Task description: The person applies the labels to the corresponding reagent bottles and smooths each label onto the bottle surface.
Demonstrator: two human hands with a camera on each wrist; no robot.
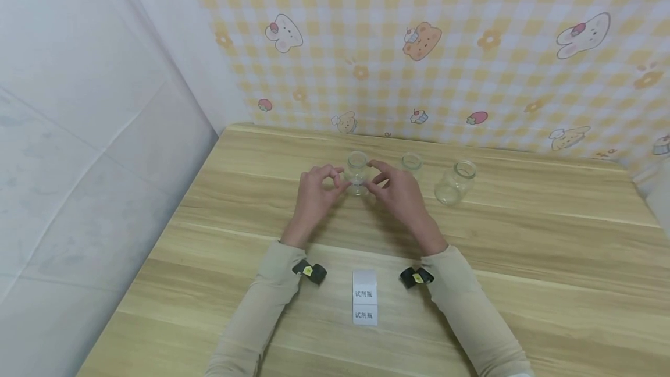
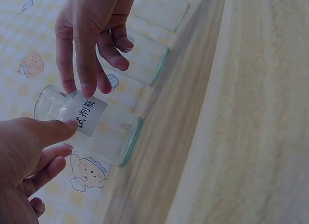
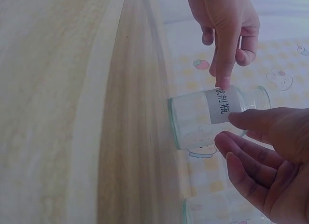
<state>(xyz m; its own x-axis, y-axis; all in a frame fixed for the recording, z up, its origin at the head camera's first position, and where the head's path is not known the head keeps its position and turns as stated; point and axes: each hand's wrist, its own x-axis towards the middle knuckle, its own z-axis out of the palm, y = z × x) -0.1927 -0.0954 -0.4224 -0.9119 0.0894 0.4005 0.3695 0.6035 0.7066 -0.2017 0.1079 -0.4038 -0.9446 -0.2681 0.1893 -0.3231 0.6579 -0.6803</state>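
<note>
Past a label strip, a label is apparently being stuck, by pressing thumbs of the left hand and right hand, fingers loosely apart, onto an upright glass jar; smoothing seems needed next. Two more jars are seen rightward.

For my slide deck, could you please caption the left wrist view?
Left hand and right hand touch a printed label on a glass jar, two more jars beyond.
</note>
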